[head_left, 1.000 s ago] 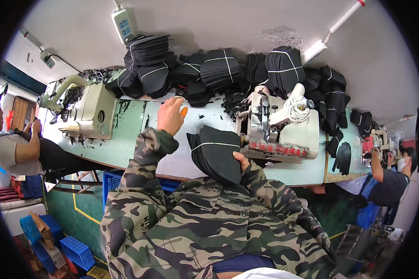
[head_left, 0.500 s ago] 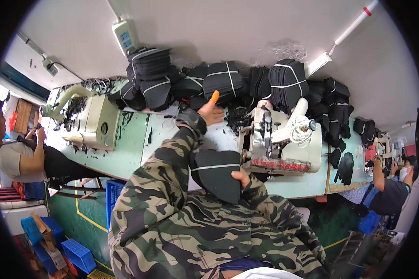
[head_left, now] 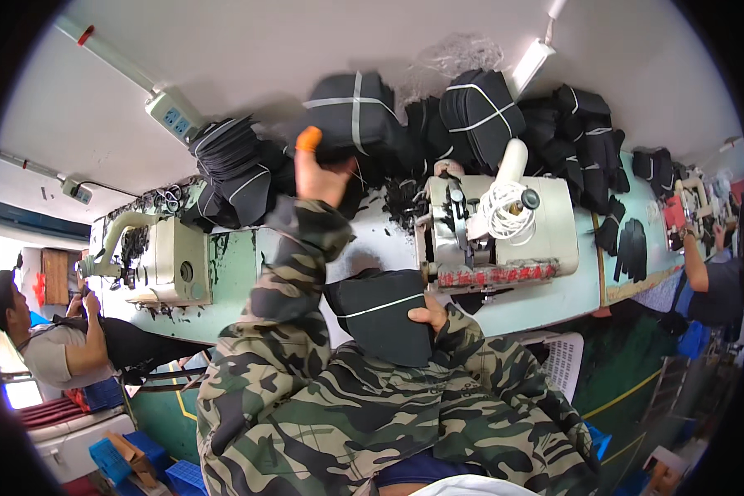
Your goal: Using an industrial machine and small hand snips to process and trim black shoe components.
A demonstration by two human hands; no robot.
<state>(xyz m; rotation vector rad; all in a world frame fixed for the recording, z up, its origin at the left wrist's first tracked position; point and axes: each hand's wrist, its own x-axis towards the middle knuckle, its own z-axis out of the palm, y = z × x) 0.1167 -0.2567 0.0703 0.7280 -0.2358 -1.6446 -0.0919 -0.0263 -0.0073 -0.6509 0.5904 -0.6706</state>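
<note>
My right hand [head_left: 426, 316] presses a stack of black, flat, rounded pieces [head_left: 380, 318] against my jacket front; its thumb lies over the edge, and a pale strap runs round the stack. My left arm stretches across the table. My left hand [head_left: 326, 175], with an orange cover on one digit, is at the lower side of a larger strapped bundle of black pieces [head_left: 380, 124] by the wall. That bundle is tilted and blurred, and the fingers going under it are partly hidden; the hand appears to grip it.
A cream sewing machine [head_left: 546, 219] with coiled white cable stands right of centre, another machine [head_left: 169, 264] at left. More strapped black stacks [head_left: 482, 112] line the wall. One person [head_left: 66, 339] sits at left, another [head_left: 715, 289] works at far right. A white basket [head_left: 564, 360] is below the table.
My left hand has moved up and left to the big bundle, which has tipped up and looks larger. The right hand still holds its stack. The whole view has shifted a little.
</note>
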